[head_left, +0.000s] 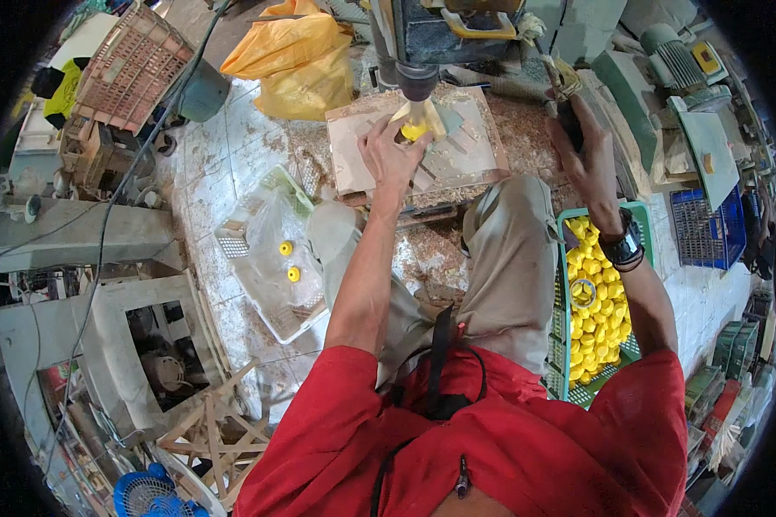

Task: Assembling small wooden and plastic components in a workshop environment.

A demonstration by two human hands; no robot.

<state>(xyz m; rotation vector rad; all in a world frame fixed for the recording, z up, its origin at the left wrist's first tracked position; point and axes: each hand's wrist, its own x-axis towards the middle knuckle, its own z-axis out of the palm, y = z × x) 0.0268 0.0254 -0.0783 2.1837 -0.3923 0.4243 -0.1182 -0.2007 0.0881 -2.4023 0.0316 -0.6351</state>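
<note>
Beneath the drill press chuck, my left hand is closed on a small rounded yellow piece. The piece sits against a pale wooden block on a board strewn with shavings. The drill bit is hard to make out at the piece. Off to the right, my right hand is wrapped round the dark grip of the press's lever. Part of that grip is hidden by my fingers.
By my right leg stands a green crate full of yellow pieces. A white crate on the left holds clear plastic and two yellow pieces. A yellow sack lies behind it; a blue crate is far right.
</note>
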